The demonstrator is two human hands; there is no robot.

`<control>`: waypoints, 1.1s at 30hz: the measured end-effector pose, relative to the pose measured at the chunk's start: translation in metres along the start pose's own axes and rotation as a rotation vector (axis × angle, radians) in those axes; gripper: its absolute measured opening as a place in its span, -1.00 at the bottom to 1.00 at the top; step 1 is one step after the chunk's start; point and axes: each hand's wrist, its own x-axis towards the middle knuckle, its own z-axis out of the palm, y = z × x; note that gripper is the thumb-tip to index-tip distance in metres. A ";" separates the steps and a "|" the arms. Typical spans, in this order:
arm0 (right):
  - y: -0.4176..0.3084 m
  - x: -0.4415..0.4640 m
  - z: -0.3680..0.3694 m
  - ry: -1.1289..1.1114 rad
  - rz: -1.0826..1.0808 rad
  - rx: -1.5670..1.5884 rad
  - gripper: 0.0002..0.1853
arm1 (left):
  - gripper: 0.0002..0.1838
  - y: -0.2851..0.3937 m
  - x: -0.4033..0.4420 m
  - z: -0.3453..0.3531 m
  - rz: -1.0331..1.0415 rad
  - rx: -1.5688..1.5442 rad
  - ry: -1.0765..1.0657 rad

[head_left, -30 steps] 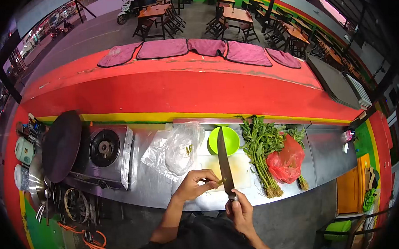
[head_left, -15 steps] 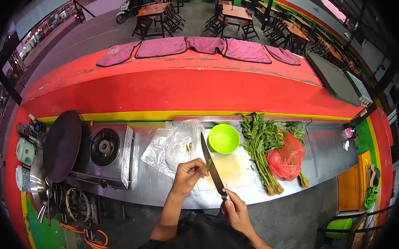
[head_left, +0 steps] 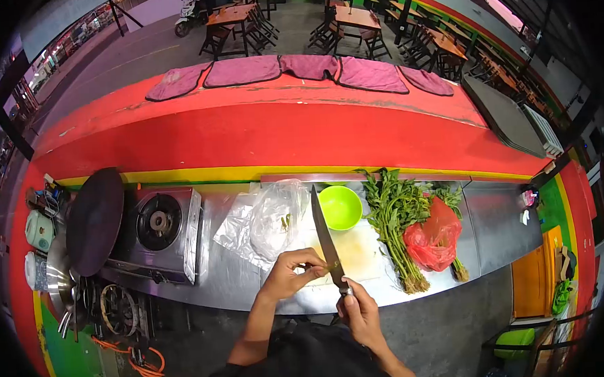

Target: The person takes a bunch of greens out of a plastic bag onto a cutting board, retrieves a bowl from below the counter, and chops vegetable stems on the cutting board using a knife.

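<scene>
Person at a steel counter (head_left: 230, 277), bare forearms reaching in. Left hand (head_left: 291, 274): thumb and fingertips pinched together on a small green plant piece (head_left: 333, 265), which is held at the blade, close to the handle end. Right hand (head_left: 360, 312): fingers closed round the handle of a long, dark-bladed knife (head_left: 324, 236), blade pointing away from the person, thumb laid along the handle. Both hands are at the near edge of a pale cutting board (head_left: 362, 253). Beyond the board, a round, bright green bowl (head_left: 340, 207), just right of the blade. Right of the bowl, leafy green stems with roots (head_left: 390, 228), beside a translucent red plastic bag (head_left: 433, 237). Left of the knife, a crumpled clear plastic bag (head_left: 271, 221) with small green bits visible.
</scene>
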 end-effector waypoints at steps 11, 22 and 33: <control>0.009 -0.009 -0.001 -0.039 0.014 -0.016 -0.59 | -0.88 -0.009 -0.006 0.006 -0.149 -0.360 0.159; 0.007 -0.014 -0.003 0.010 -0.034 0.075 -0.60 | -0.84 -0.009 -0.012 0.000 -0.165 -0.123 -0.034; 0.002 -0.013 -0.004 -0.015 0.028 0.003 -0.59 | -0.89 -0.015 -0.012 0.012 -0.113 -0.362 0.038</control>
